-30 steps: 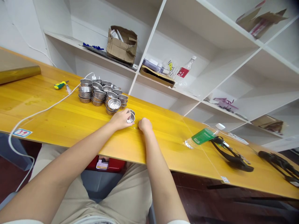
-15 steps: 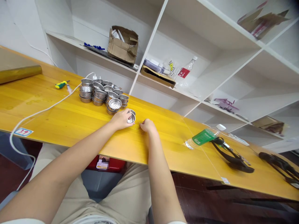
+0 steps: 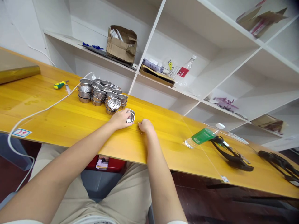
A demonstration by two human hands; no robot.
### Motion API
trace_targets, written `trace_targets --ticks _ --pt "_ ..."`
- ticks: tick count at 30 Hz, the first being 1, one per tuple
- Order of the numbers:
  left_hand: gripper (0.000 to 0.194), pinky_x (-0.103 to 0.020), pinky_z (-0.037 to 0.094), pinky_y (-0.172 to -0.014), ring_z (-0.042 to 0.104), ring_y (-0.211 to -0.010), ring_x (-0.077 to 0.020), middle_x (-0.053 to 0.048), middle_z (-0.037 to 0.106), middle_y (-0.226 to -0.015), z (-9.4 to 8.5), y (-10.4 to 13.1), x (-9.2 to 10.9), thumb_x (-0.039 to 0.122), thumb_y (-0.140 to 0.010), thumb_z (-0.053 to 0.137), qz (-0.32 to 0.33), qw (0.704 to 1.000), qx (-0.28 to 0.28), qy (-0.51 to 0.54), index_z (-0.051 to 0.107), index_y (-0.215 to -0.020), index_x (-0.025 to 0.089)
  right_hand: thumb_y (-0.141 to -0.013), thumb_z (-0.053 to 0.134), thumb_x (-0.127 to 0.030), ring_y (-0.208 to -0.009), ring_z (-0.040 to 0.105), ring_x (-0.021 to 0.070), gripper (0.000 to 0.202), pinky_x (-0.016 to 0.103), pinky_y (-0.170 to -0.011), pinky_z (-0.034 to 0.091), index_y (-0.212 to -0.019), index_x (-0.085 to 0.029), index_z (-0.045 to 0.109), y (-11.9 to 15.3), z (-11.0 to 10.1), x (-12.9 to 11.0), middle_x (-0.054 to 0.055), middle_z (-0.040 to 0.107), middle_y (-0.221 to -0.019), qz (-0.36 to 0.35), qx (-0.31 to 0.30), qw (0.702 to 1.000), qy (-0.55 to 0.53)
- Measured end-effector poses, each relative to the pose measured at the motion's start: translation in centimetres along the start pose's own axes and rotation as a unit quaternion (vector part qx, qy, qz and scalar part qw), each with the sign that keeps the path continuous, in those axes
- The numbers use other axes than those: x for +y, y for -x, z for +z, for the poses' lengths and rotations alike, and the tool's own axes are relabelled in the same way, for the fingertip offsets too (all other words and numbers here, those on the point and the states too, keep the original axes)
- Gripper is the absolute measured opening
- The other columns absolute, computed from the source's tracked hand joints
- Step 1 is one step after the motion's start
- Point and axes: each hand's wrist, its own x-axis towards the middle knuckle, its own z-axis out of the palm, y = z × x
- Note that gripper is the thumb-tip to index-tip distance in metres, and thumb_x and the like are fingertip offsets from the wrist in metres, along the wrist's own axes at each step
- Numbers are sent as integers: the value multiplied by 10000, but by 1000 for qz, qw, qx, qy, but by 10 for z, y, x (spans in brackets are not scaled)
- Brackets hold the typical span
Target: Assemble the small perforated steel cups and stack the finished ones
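A small perforated metal cup (image 3: 131, 117), tilted with its open side toward the right, is gripped in my left hand (image 3: 119, 120). Across a short gap, my right hand (image 3: 147, 125) has its fingers pinched together just above the tabletop. A thin dark strand, like a piece of wire, shows faintly at those fingertips; its full shape is too fine to make out. Several similar perforated cups (image 3: 114, 104) are stacked in a cluster just beyond my left hand.
The yellow table (image 3: 168, 137) bears a green-labelled bottle (image 3: 202, 136) lying on its side, black straps (image 3: 230, 157), a screwdriver (image 3: 60, 85) and a white cable (image 3: 44, 109). White shelves (image 3: 149, 37) with a cardboard box (image 3: 121, 44) rise behind.
The view has shifted very slightly. Both hands keep nearly the same place and hold, and the thin strand by my right fingers shows less clearly.
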Motion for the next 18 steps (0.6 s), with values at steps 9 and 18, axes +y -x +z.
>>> trace_targets --ticks 9,18 --pt "333 -360 520 -784 674 -925 -245 -93 623 -1164 1 0 -3 483 -841 739 7 1000 10 9 643 -963 188 -971 522 -235 -1069 724 304 283 328 -846 505 -1078 -99 746 -2 -5 9 248 742 -1153 10 39 998 -53" --pt "330 -357 505 -798 659 -913 -242 -88 619 -1119 -1 0 -2 459 -829 754 6 1000 12 27 631 -981 192 -960 508 -220 -993 692 235 226 299 -824 472 -1051 -160 707 -5 -7 11 129 761 -1076 -18 91 979 -182"
